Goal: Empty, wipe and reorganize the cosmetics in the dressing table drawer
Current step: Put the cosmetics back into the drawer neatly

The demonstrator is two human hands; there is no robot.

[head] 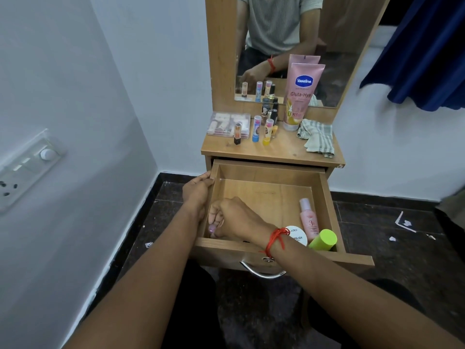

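Curling R fingers round a small lilac item in front-left corner of the drawer, too hidden to ID. Holding R hand low inside, red thread on wrist. Gripping drawer's left wall w/ L fingers, L hand outside it. Seeing pink bottle, white jar & green tube at drawer's front right. Seeing Vaseline tube, clear case & checked cloth up on tabletop.

Switch panel on left wall; blue curtain upper right; paper scraps on floor.
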